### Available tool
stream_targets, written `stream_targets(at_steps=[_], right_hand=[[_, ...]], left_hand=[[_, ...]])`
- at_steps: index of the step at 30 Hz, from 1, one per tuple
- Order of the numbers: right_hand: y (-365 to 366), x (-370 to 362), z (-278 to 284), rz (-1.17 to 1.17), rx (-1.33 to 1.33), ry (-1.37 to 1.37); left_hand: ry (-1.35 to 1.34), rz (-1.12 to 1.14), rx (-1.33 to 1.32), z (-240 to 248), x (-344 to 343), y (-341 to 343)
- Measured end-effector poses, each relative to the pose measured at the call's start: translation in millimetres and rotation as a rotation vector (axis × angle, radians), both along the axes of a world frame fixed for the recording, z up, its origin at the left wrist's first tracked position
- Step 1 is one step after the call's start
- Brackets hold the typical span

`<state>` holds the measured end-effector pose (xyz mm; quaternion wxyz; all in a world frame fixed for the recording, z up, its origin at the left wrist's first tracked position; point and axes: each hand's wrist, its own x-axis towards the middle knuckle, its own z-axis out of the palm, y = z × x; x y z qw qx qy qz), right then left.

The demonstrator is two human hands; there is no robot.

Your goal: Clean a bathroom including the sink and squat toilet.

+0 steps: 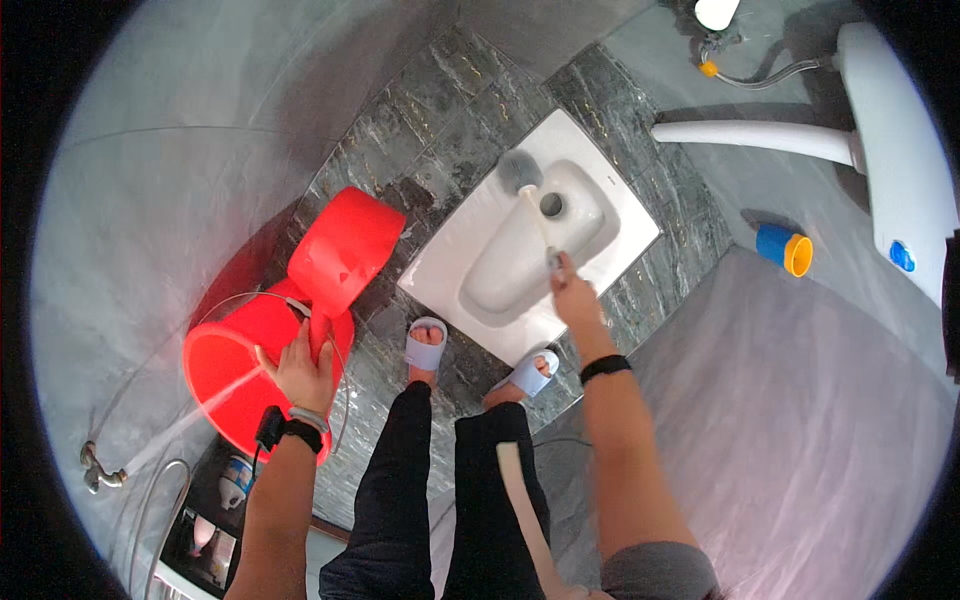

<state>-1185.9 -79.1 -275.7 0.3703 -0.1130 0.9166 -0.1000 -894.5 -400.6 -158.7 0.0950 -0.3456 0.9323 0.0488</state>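
Note:
My right hand is closed round the pale handle of a toilet brush. The brush's grey round head rests at or just over the far left rim of a white squat toilet, left of the drain hole. Over on the left, my left hand grips the handle of a red dipper; its fingers lie on the handle and the thumb sticks out. This hand is above a red bucket. A stream of water shoots from a wall tap into the bucket.
A white cistern with a pipe hangs on the right wall. A blue and yellow cup sits below it. At lower left, a white bottle stands near a shelf. My slippered feet stand on dark tiles beside the toilet.

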Motion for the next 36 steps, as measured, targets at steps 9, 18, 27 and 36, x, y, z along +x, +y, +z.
stream_targets(at_steps=[9,18,27,36], right_hand=[[73.5,-311.6,-26.1,-0.153,0.217,0.411],[-71.2,76.6,-26.9,0.202,-0.011,-0.24],[107.7,137.4,37.2,-0.115,0.14,-0.12],[117.3,193.6,114.3,-0.402,-0.116,-0.162]], left_hand=[[0.229,0.008,0.111,-29.3,-17.1,19.0],[-0.011,-0.003,0.04,-8.2,7.3,0.9],[0.318,0.208,0.411,40.3,30.4,0.5],[0.434,0.424,0.404,162.8,207.6,35.8]])
